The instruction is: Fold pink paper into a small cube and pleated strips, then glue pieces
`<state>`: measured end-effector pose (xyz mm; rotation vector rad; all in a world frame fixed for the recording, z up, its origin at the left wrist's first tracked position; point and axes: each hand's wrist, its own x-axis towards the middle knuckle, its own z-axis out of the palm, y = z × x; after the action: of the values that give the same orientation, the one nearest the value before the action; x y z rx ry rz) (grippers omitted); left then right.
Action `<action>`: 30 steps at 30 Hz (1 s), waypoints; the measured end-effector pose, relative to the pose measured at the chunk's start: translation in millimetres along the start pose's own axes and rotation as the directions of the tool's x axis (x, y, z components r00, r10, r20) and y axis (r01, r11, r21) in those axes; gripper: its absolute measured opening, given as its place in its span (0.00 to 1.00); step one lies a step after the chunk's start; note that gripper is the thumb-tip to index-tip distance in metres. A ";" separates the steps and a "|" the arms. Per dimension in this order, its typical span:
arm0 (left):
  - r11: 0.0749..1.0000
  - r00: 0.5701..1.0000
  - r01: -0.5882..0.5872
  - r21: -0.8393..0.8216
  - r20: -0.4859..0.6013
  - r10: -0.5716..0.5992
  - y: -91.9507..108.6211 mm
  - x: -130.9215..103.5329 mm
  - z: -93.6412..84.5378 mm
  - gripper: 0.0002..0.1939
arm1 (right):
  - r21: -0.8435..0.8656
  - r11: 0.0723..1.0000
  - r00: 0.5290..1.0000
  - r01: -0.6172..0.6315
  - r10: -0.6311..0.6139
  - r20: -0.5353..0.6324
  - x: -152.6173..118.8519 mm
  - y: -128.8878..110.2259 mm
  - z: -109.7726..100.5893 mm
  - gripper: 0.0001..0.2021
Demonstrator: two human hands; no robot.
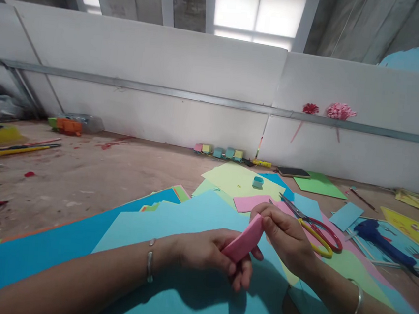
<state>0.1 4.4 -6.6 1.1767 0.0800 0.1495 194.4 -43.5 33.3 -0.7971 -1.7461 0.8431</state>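
The pink paper piece [242, 244] looks narrow and plain, longer than it is wide and folded over, with a pale upper edge; it slants up to the right, between my hands. My left grip [206, 251] is closed on its lower end with the thumb along it, and my right grip [286, 238] pinches its upper end. Below lies a light blue sheet [173, 227]; scissors [305, 218] with red and yellow handles rest just beside my right grip, on papers spread over the table [92, 180].
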 end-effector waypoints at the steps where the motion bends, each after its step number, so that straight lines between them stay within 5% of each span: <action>1: 1.000 1.000 0.018 -0.004 0.019 -0.018 -0.3 -0.1 0.8 0.24 | -0.025 0.999 0.999 0.030 -0.030 0.024 -0.1 -2.0 0.0 0.14; 4: 0.985 0.994 0.072 0.158 -0.088 -0.059 1.7 -0.7 9.4 0.22 | -0.121 0.980 0.986 0.158 -0.150 0.072 -0.4 -6.1 0.7 0.12; 8: 0.905 0.949 0.059 0.421 -0.304 0.080 9.0 -1.5 31.7 0.11 | -0.228 0.931 0.958 0.286 -0.276 0.075 -2.1 -7.3 4.6 0.10; 10: 0.897 0.934 0.002 0.443 -0.322 0.156 11.3 -1.3 41.8 0.10 | -0.252 0.916 0.950 0.311 -0.303 0.073 -3.5 -7.5 6.9 0.11; 14: 0.895 0.925 -0.063 0.441 -0.311 0.218 8.5 -0.3 48.6 0.27 | -0.294 0.894 0.940 0.338 -0.335 0.060 -5.8 -7.8 8.0 0.09; 23: 0.823 0.900 -0.008 0.568 -0.354 0.253 -1.5 0.5 37.8 0.27 | -0.363 0.886 0.951 0.289 -0.309 0.003 -6.8 -9.0 9.1 0.02; 30: 0.817 0.907 0.015 0.577 -0.352 0.231 0.1 0.6 38.2 0.29 | 0.008 0.978 0.976 0.210 -0.209 -0.061 -9.0 -3.2 14.8 0.04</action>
<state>6.1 -30.4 8.0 1.7411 0.4551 0.5053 182.4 -55.2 27.7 -0.6094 -1.7345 0.6820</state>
